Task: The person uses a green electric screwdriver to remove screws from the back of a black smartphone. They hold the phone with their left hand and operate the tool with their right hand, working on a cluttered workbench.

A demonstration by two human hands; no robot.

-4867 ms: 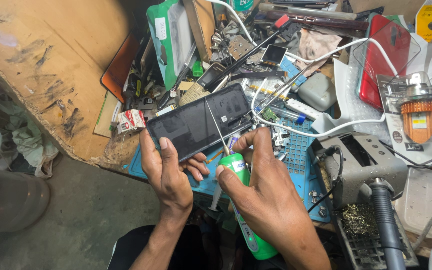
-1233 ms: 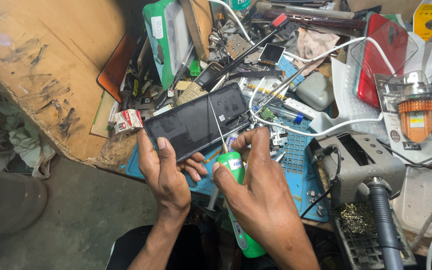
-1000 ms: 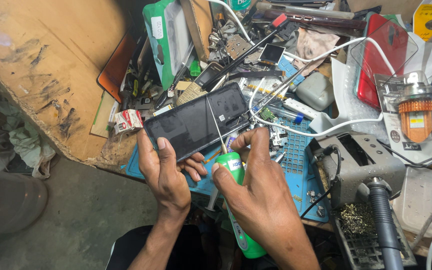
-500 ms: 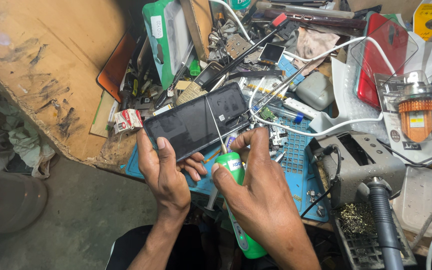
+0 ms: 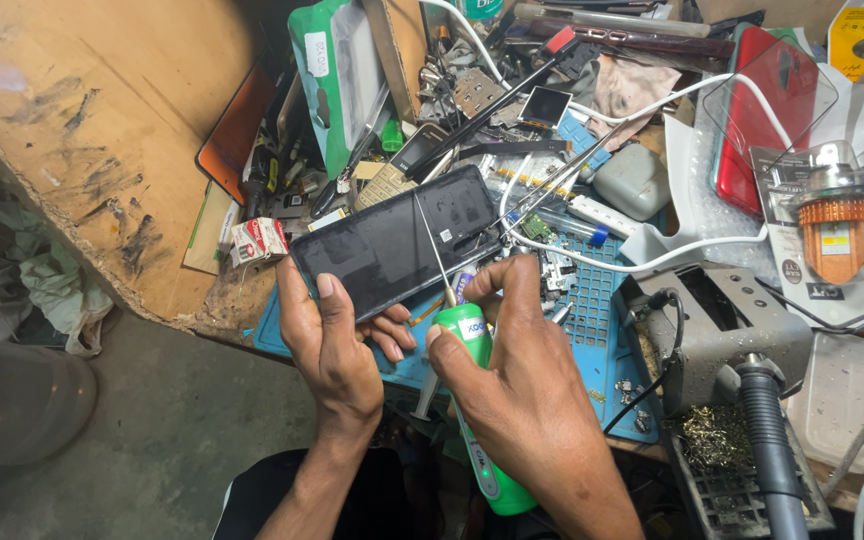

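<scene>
Left hand: thumb up, curled around black phone (back facing up) at bench edge.
Right hand: closed on green electric screwdriver, bit toward 11 o'clock.
Hidden: bit tip contact unclear; screwdriver body mostly covered by palm.

The right hand covers the middle of the green tool. The left hand hides the phone's near corner. The soldering iron runs off the bottom edge (its tip unseen). Small parts on the blue mat are too tiny to tell.
</scene>
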